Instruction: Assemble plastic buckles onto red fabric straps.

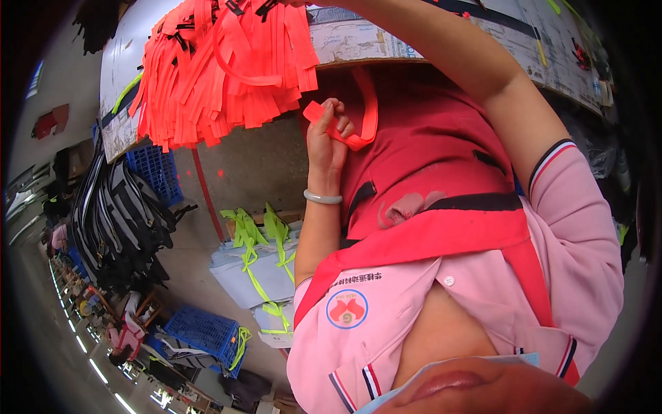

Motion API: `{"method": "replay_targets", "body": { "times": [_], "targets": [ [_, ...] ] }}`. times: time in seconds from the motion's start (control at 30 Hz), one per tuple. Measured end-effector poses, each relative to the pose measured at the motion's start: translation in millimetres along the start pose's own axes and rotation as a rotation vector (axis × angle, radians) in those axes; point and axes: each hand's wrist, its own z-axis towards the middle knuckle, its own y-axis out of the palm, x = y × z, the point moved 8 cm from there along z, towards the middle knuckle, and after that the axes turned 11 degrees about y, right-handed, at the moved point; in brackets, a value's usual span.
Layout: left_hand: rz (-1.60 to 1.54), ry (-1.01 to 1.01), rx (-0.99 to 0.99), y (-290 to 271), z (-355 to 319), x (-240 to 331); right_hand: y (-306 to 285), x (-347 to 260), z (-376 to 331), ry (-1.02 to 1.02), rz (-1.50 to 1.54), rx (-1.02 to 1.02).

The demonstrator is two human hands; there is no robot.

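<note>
My left hand [327,134], with a pale bangle at the wrist, is closed around a bright orange strap [370,114]. The strap's flat end sticks out past my fingers, and the rest loops up beside my red apron [427,131] toward the table edge. My right forearm [414,21] reaches across to the top of the picture. Only a sliver of my right hand [298,2] shows there, its fingers cut off by the frame. Close by it lie black end pieces [265,8] on a thick heap of orange straps [221,83], which hangs over the table's front edge.
The worktable [358,43] has a worn, whitish covering. Below at left are a blue crate [155,169], hanging black and grey straps [117,214], and pale stacked sheets tied with lime-green bands [241,279]. Another blue crate [203,331] stands farther down. A person [127,338] is in the background.
</note>
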Motion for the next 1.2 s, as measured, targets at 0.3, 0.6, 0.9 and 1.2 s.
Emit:
{"method": "replay_targets", "body": {
  "times": [0.3, 0.6, 0.9, 1.2],
  "targets": [
    [0.466, 0.046, -0.242, 35, -11, 14, 61, 82, -121, -0.03, 0.006, -0.539],
    [0.439, -0.023, -0.201, 48, -9, 4, 39, 107, -143, -0.009, 0.031, -0.482],
    [0.541, 0.158, -0.054, 33, -4, 15, 34, 115, -151, 0.062, 0.233, -0.495],
    [-0.109, -0.198, -0.247, 38, 0, -1, 20, 95, -150, -0.12, 0.199, -0.442]
  ]
}}
